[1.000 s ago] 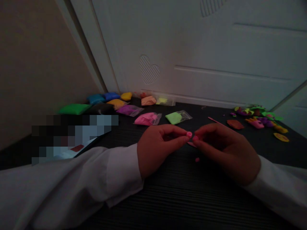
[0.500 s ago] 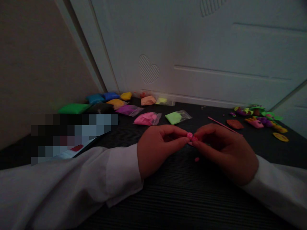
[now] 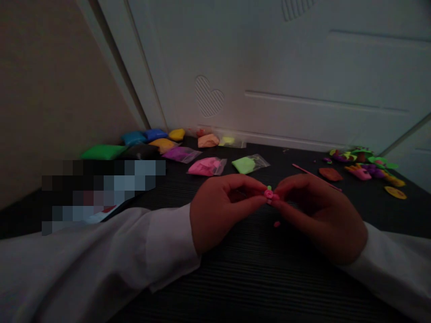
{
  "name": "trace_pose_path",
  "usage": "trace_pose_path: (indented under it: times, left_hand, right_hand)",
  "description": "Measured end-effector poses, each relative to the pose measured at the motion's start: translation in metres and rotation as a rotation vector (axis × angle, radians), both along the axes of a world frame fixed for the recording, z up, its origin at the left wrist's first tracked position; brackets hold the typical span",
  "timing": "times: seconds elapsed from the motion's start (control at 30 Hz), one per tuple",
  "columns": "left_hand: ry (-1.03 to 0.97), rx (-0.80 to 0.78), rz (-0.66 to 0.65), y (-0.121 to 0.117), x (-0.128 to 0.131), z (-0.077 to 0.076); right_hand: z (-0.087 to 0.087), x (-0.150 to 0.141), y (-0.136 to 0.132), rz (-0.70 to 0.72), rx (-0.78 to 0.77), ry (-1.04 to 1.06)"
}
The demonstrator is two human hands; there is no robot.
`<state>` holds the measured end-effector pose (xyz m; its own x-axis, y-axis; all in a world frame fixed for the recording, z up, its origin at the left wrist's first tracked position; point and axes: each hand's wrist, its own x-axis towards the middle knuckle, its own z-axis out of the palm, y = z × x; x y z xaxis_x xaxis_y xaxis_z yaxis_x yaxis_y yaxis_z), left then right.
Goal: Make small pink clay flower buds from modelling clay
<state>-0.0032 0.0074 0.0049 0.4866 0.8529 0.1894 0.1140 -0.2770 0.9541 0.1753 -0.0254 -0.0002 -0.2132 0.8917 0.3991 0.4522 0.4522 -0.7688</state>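
Observation:
Between both sets of fingertips is a small pink clay flower (image 3: 269,194) with a bit of light green at its top. My left hand (image 3: 225,208) pinches it from the left with thumb and forefinger. From the other side, the thumb and forefinger of my right hand (image 3: 316,215) press on its pink edge. A small pink clay piece (image 3: 277,224) lies on the dark table (image 3: 242,278) just below the fingertips. Past my right hand rests a thin pink stick (image 3: 314,176).
Several clay packets line the back left, including a pink one (image 3: 206,166), a light green one (image 3: 249,164) and a green one (image 3: 104,152). Finished clay figures (image 3: 367,168) stand at right, near a brown clay piece (image 3: 330,174) and a yellow disc (image 3: 395,193). A white door (image 3: 269,67) rises behind.
The flower has turned between my fingers, so its light green top now shows. My hands have parted very slightly and otherwise stay in place.

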Motion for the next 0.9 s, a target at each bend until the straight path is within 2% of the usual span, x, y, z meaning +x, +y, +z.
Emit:
trace_pose_path:
  times: [0.17, 0.37, 0.53, 0.73, 0.9]
  left_hand:
    - [-0.067, 0.022, -0.018, -0.001, 0.0, 0.0]
    - [0.015, 0.09, -0.012, 0.001, 0.001, -0.002]
    - [0.281, 0.326, 0.019, 0.008, -0.001, -0.003]
    - [0.407, 0.507, 0.034, 0.019, 0.0, -0.005]
    - [0.472, 0.633, 0.045, 0.026, 0.005, -0.005]
  right_hand:
    - [-0.004, 0.003, 0.0, 0.006, 0.098, -0.027]
    - [-0.006, 0.004, 0.0, 0.0, 0.157, -0.131]
    - [0.0, 0.006, 0.003, -0.018, 0.229, -0.316]
    - [-0.002, 0.025, 0.027, -0.042, 0.311, -0.628]
    - [-0.009, 0.035, 0.041, -0.065, 0.329, -0.768]
